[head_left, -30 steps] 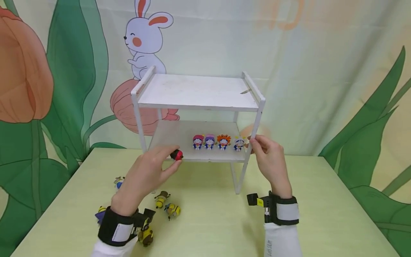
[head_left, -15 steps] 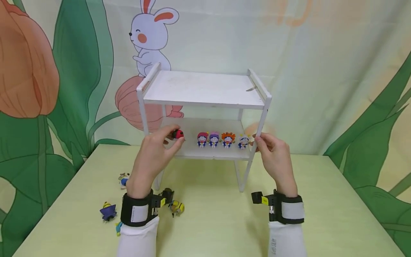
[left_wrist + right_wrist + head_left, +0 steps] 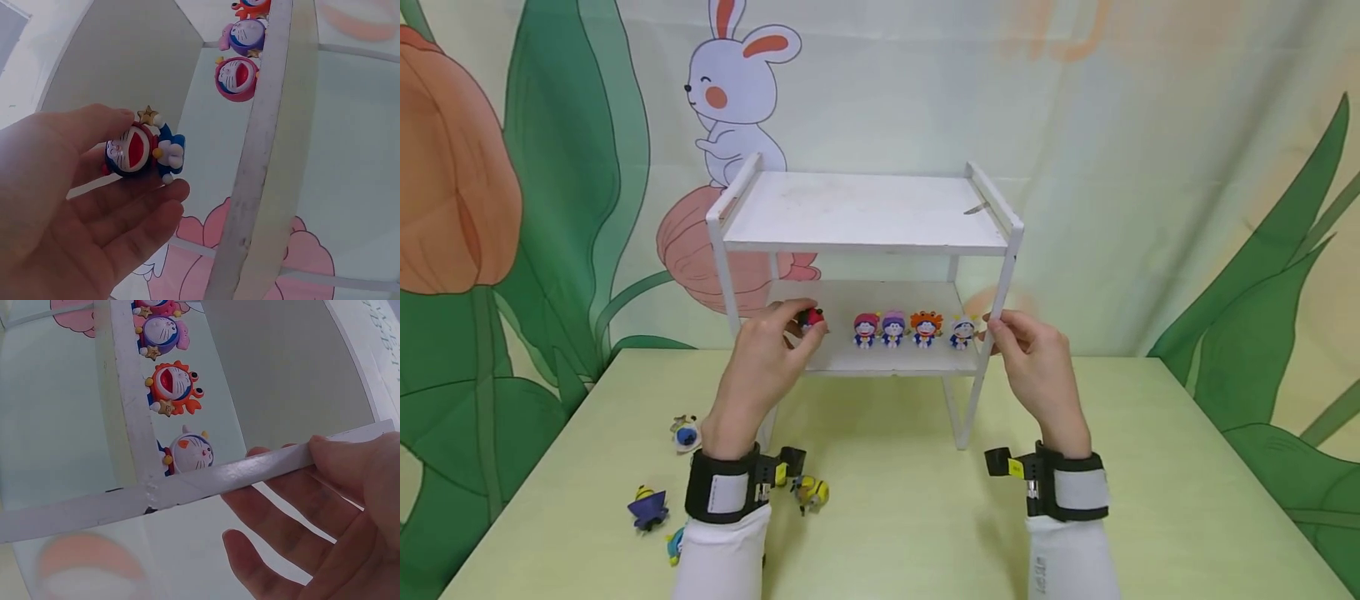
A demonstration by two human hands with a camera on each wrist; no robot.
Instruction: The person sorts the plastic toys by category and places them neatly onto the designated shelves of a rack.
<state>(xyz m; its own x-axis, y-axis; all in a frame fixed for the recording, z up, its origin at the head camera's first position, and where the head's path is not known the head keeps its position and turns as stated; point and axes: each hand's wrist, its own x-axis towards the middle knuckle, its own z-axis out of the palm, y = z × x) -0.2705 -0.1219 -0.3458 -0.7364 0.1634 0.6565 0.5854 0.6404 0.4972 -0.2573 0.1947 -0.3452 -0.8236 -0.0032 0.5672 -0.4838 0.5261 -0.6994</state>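
My left hand pinches a small cat-like figurine by its head, thumb on one side and fingers on the other. It has a blue body, a wide red mouth and a gold star. This hand is at the left end of the rack's lower shelf, with the figurine just above the boards. On that shelf, similar figurines stand in a row: a red-hooded one, a purple-hooded one, an orange crab-hooded one and a white-hooded one. My right hand grips the rack's right front post.
The white rack's upper shelf overhangs the row. On the green table at left lie a figurine in blue and white, a purple-and-yellow one and a yellow one. A printed curtain hangs behind.
My left hand has carried the figurine up from before the shelf's front edge to over its left end, and turned it. My right hand keeps its grip on the post.
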